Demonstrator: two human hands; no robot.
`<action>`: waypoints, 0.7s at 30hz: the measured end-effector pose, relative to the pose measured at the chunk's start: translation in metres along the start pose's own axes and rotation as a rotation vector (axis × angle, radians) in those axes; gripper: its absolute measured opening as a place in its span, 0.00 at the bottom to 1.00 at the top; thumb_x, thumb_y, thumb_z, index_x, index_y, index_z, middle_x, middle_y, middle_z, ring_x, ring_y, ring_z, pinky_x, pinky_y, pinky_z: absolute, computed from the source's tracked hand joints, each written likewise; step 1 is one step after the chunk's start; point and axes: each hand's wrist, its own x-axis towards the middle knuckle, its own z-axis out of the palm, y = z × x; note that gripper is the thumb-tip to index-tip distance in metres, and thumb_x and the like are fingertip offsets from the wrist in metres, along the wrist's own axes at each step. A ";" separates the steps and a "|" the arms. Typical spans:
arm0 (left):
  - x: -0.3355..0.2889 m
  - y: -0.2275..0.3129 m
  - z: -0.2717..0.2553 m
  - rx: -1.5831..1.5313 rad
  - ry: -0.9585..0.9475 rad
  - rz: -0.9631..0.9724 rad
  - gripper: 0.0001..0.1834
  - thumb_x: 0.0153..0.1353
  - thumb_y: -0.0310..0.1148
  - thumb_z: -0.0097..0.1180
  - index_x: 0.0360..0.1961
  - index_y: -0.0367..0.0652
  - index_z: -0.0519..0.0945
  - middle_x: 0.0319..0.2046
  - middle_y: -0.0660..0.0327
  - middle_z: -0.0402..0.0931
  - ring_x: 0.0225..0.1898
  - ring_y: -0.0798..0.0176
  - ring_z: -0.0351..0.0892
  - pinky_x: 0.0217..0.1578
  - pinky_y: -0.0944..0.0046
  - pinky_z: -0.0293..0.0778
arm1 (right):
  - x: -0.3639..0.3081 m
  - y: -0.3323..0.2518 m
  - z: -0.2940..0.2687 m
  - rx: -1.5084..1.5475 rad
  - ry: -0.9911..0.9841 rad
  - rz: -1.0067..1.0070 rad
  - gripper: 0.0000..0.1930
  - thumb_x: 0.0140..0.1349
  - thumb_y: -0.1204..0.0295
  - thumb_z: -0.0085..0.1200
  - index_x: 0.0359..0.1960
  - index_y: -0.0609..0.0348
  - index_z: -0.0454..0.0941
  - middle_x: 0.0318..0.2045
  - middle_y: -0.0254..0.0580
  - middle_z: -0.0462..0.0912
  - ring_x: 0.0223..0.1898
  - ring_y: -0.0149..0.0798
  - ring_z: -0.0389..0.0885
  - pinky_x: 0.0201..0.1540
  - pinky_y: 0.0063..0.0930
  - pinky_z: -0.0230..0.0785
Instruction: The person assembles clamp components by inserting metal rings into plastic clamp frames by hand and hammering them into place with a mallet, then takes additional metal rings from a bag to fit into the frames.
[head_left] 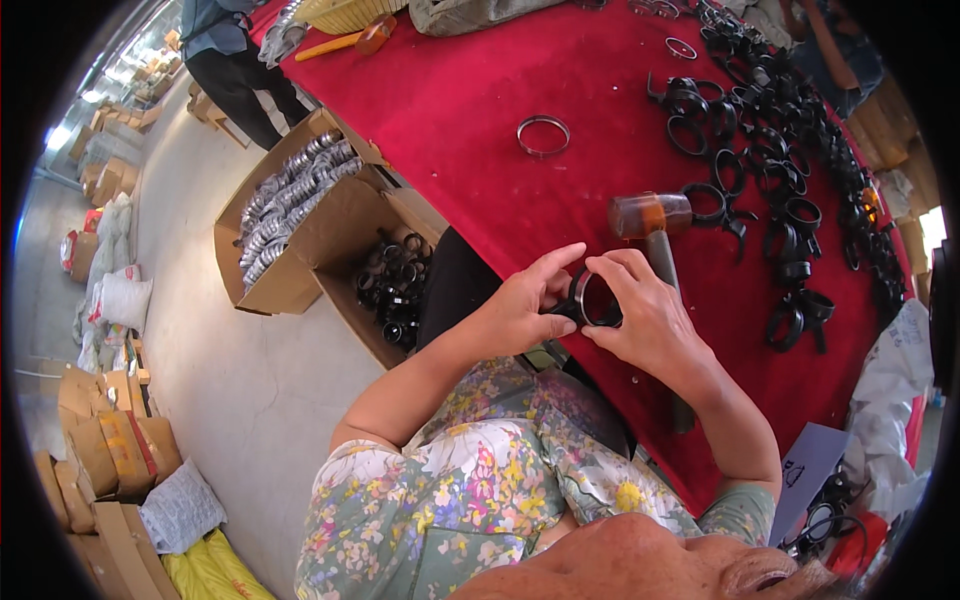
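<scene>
A black ring-shaped clamp [580,290] with a shiny metal band inside is held up between my hands, just over the near edge of the red-covered table [600,90]. My left hand [525,303] pinches its left side with thumb and fingers. My right hand [648,315] curls round its right side, thumb at the bottom. Right behind my right hand lies a mallet [650,215] with a clear amber head; its dark handle passes partly under that hand. Farther off, a thin metal ring [520,136] rests alone on the cloth.
Many black clamps [770,150] lie heaped along the table's right side. Left of the table stand a carton of silver rings [300,205] and a carton of black clamps [395,285]. A yellow-handled mallet [345,42] lies at the far left corner, near a standing person [225,60].
</scene>
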 end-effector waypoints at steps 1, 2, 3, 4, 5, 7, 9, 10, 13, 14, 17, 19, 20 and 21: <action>0.001 -0.003 0.002 0.000 -0.003 0.000 0.47 0.52 0.14 0.59 0.73 0.37 0.52 0.45 0.56 0.74 0.46 0.66 0.76 0.49 0.64 0.74 | -0.001 0.001 0.000 -0.004 -0.018 0.014 0.33 0.44 0.76 0.70 0.55 0.63 0.71 0.52 0.51 0.72 0.49 0.56 0.79 0.48 0.44 0.76; 0.002 -0.008 0.004 0.094 0.012 0.054 0.46 0.52 0.15 0.59 0.73 0.37 0.53 0.46 0.56 0.75 0.47 0.66 0.76 0.49 0.64 0.75 | -0.001 0.001 0.000 -0.005 -0.016 0.017 0.33 0.44 0.76 0.70 0.55 0.63 0.71 0.52 0.51 0.72 0.49 0.56 0.79 0.48 0.44 0.76; 0.003 -0.008 0.006 0.191 0.024 0.114 0.45 0.52 0.15 0.60 0.72 0.37 0.55 0.46 0.56 0.75 0.47 0.65 0.76 0.49 0.63 0.75 | -0.003 0.000 0.000 -0.013 -0.009 0.020 0.33 0.44 0.76 0.70 0.56 0.63 0.71 0.52 0.51 0.72 0.49 0.56 0.79 0.47 0.44 0.76; 0.004 -0.007 0.006 0.192 0.016 0.117 0.45 0.52 0.15 0.60 0.72 0.37 0.55 0.46 0.56 0.75 0.47 0.65 0.76 0.49 0.63 0.75 | -0.004 -0.001 0.001 -0.021 -0.001 0.025 0.34 0.44 0.76 0.70 0.56 0.63 0.70 0.53 0.51 0.72 0.49 0.57 0.79 0.47 0.44 0.76; 0.005 -0.005 0.007 0.239 0.024 0.102 0.44 0.53 0.15 0.60 0.71 0.36 0.57 0.47 0.55 0.75 0.48 0.66 0.76 0.49 0.63 0.74 | -0.006 -0.003 0.002 -0.025 0.004 0.031 0.34 0.44 0.76 0.70 0.56 0.63 0.70 0.53 0.51 0.72 0.49 0.57 0.79 0.47 0.44 0.76; 0.007 -0.006 0.010 0.286 0.024 0.091 0.42 0.53 0.16 0.60 0.70 0.36 0.59 0.48 0.55 0.76 0.48 0.66 0.76 0.50 0.63 0.74 | -0.007 -0.006 0.003 -0.104 0.029 0.047 0.35 0.45 0.77 0.69 0.58 0.63 0.69 0.53 0.52 0.72 0.47 0.57 0.79 0.46 0.45 0.76; 0.013 -0.010 0.017 0.362 0.139 0.251 0.43 0.57 0.17 0.57 0.73 0.41 0.55 0.51 0.60 0.74 0.44 0.66 0.77 0.47 0.64 0.76 | -0.008 -0.007 0.004 -0.188 0.096 0.071 0.35 0.47 0.75 0.69 0.59 0.62 0.68 0.53 0.53 0.71 0.44 0.57 0.80 0.43 0.44 0.76; 0.011 0.002 0.020 0.049 0.146 -0.070 0.42 0.58 0.17 0.57 0.73 0.41 0.54 0.50 0.60 0.74 0.34 0.72 0.75 0.32 0.70 0.75 | -0.006 -0.009 0.001 -0.204 0.135 0.114 0.35 0.47 0.73 0.70 0.59 0.62 0.68 0.53 0.53 0.71 0.43 0.57 0.80 0.42 0.44 0.77; 0.008 0.001 0.014 0.207 0.177 0.024 0.42 0.57 0.16 0.59 0.72 0.37 0.56 0.47 0.58 0.75 0.46 0.67 0.76 0.46 0.67 0.75 | -0.004 -0.005 -0.006 -0.134 0.158 0.022 0.37 0.46 0.71 0.72 0.59 0.62 0.68 0.51 0.53 0.73 0.46 0.56 0.80 0.44 0.43 0.77; 0.009 0.002 0.013 0.119 0.139 0.039 0.45 0.56 0.16 0.59 0.73 0.38 0.53 0.46 0.59 0.74 0.45 0.67 0.76 0.45 0.68 0.75 | -0.004 -0.002 -0.008 -0.052 0.122 0.029 0.37 0.45 0.74 0.71 0.60 0.62 0.68 0.53 0.53 0.73 0.52 0.56 0.78 0.50 0.41 0.75; 0.007 0.004 0.002 -0.117 0.033 0.018 0.51 0.54 0.13 0.59 0.75 0.41 0.46 0.46 0.60 0.72 0.45 0.69 0.75 0.42 0.70 0.74 | -0.004 0.014 -0.018 0.094 0.113 -0.065 0.38 0.45 0.79 0.68 0.62 0.57 0.69 0.59 0.51 0.71 0.59 0.55 0.73 0.58 0.39 0.72; 0.004 0.006 -0.002 -0.097 0.024 0.068 0.51 0.54 0.14 0.59 0.75 0.41 0.46 0.46 0.60 0.72 0.44 0.69 0.74 0.38 0.73 0.73 | -0.003 0.012 -0.025 0.088 0.083 -0.078 0.39 0.45 0.80 0.68 0.64 0.56 0.69 0.60 0.50 0.71 0.60 0.54 0.73 0.59 0.40 0.71; 0.001 0.007 -0.003 -0.103 0.031 0.054 0.51 0.54 0.14 0.59 0.75 0.41 0.46 0.46 0.60 0.72 0.44 0.69 0.74 0.38 0.73 0.73 | -0.002 0.007 -0.028 0.121 0.018 -0.051 0.40 0.46 0.80 0.68 0.65 0.56 0.68 0.61 0.49 0.70 0.62 0.53 0.71 0.62 0.40 0.69; 0.000 0.009 -0.005 -0.099 0.007 0.039 0.51 0.54 0.14 0.59 0.75 0.41 0.46 0.46 0.60 0.72 0.44 0.70 0.74 0.37 0.74 0.73 | -0.002 0.007 -0.027 0.128 0.014 -0.047 0.40 0.46 0.80 0.68 0.65 0.56 0.68 0.61 0.49 0.70 0.62 0.53 0.71 0.62 0.40 0.69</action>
